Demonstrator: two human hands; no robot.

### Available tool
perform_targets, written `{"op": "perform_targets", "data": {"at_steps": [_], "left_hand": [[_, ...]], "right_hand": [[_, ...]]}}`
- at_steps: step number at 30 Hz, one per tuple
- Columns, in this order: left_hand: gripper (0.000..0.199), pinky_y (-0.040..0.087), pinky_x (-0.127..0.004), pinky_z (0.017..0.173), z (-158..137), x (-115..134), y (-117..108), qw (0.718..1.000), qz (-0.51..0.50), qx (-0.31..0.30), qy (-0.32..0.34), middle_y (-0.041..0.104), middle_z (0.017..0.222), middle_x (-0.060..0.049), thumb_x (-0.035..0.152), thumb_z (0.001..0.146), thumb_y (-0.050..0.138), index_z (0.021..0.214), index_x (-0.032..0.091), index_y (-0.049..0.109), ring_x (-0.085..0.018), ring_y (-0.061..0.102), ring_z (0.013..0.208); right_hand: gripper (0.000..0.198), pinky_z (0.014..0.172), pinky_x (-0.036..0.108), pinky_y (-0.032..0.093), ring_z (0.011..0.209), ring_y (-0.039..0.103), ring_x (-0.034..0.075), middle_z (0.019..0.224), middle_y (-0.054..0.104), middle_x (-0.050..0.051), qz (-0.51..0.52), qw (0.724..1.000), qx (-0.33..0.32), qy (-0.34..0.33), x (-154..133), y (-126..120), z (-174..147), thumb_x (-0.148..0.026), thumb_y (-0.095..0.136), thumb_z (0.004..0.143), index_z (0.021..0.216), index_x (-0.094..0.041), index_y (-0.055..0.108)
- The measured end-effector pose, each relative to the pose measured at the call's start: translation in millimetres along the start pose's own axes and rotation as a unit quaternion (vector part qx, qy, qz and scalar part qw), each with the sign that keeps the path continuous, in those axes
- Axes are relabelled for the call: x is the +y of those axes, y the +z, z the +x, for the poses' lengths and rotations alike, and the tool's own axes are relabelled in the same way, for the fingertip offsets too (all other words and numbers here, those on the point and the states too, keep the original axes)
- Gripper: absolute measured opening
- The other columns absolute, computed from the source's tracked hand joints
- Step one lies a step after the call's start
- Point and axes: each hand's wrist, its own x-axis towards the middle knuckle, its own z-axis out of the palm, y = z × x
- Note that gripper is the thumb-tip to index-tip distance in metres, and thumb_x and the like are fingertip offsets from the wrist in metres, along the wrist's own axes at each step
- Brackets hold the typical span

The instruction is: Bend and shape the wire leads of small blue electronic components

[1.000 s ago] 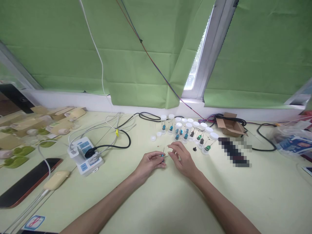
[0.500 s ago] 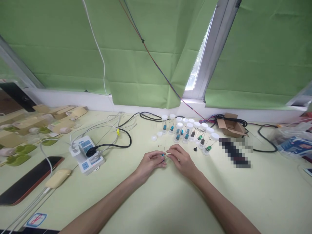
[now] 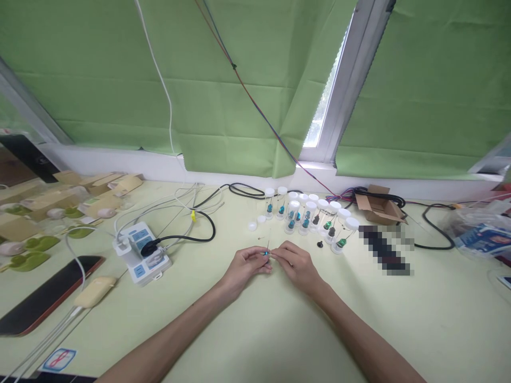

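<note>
My left hand (image 3: 244, 267) is closed in a pinch on a small shiny blue piece (image 3: 265, 254) with a thin upright metal pin. Against it from the right comes my right hand (image 3: 296, 263), its fingertips pressed together at the piece; whatever they grip is too small to make out. Just beyond the hands lies a tiny wire pin (image 3: 260, 238) on the table. Farther back stand several clear jars with white lids (image 3: 352, 223), holding blue, green and brown pieces (image 3: 341, 243) on thin stems.
Two loose white caps (image 3: 253, 226) and a small black part (image 3: 320, 244) lie near the jars. At left are a power strip (image 3: 146, 252) with cables, a dark tablet-like slab (image 3: 48, 298) and a cream case (image 3: 96, 292). An open cardboard box (image 3: 377, 205) stands back right.
My right fingertips have shifted slightly left, closer to the blue piece, and sit flatter together. The pin tilts a little differently. My left hand has hardly moved.
</note>
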Motion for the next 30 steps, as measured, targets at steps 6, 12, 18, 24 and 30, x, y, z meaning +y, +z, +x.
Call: {"op": "perform_targets", "data": {"at_steps": [6,12,18,24,30], "left_hand": [[0.035,0.054,-0.036,0.079,-0.4,1.2,-0.5,1.000,0.004,-0.006,0.004,0.069,0.076,-0.007,0.029,0.068,0.078,0.095,0.010,0.067,-0.018,0.066,0.070],[0.033,0.052,-0.038,0.079,-2.2,3.6,-0.1,0.999,0.017,-0.026,0.017,0.068,0.073,-0.007,0.031,0.070,0.075,0.096,0.011,0.068,-0.019,0.066,0.070],[0.032,0.050,-0.035,0.076,-0.2,1.5,-2.0,0.999,0.043,-0.016,0.029,0.068,0.071,-0.006,0.031,0.070,0.074,0.096,0.013,0.069,-0.017,0.063,0.066],[0.026,0.049,-0.032,0.071,-0.3,1.1,-2.4,0.993,0.081,-0.024,0.084,0.066,0.073,-0.004,0.030,0.075,0.069,0.097,0.015,0.067,-0.017,0.063,0.066],[0.024,0.050,-0.030,0.066,-1.4,4.2,0.2,0.988,0.104,-0.026,0.107,0.066,0.079,-0.004,0.032,0.077,0.067,0.095,0.016,0.065,-0.017,0.064,0.067]], "right_hand": [[0.020,0.056,0.026,0.048,0.056,0.056,0.013,0.066,0.059,0.002,0.125,0.984,0.001,0.126,-11.9,5.6,2.7,-0.028,0.052,0.091,0.089,-0.021,0.070],[0.024,0.043,0.024,0.045,0.046,0.054,0.011,0.063,0.062,0.001,0.313,0.916,-0.016,0.250,-20.6,11.5,6.9,-0.038,0.056,0.087,0.086,-0.018,0.069],[0.024,0.043,0.023,0.046,0.047,0.058,0.011,0.066,0.067,0.003,0.402,0.870,-0.021,0.284,-19.2,10.7,9.2,-0.039,0.063,0.082,0.086,-0.015,0.067],[0.016,0.045,0.023,0.046,0.048,0.057,0.011,0.063,0.065,0.001,0.417,0.865,-0.011,0.281,-19.0,12.6,8.5,-0.030,0.070,0.076,0.083,-0.016,0.069],[0.011,0.048,0.022,0.046,0.047,0.054,0.009,0.063,0.061,-0.002,0.362,0.888,0.019,0.282,-25.3,15.2,6.5,-0.024,0.074,0.071,0.079,-0.018,0.070]]}}
